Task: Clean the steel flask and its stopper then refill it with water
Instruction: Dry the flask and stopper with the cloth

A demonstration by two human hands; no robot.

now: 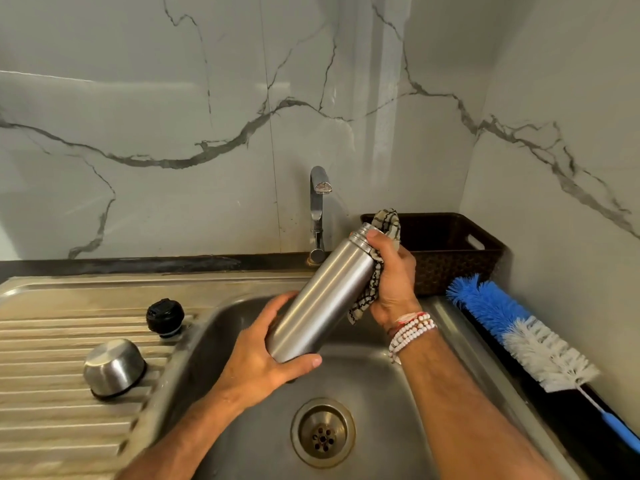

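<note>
The steel flask [322, 299] is tilted over the sink basin [377, 386], its open mouth pointing up and to the right. My left hand [263, 362] grips its bottom end. My right hand [391, 275] holds a checked cloth [377, 268] pressed against the flask's neck and upper side. The black stopper [165, 317] stands on the ribbed draining board [52, 341] to the left. The flask's steel cup lid [114, 367] lies upside down on the same board, nearer to me.
The tap [318, 209] rises behind the basin with no water running. A dark basket [450, 251] sits at the back right corner. A blue and white bottle brush [519, 330] lies along the right counter edge. The drain [322, 433] is below my hands.
</note>
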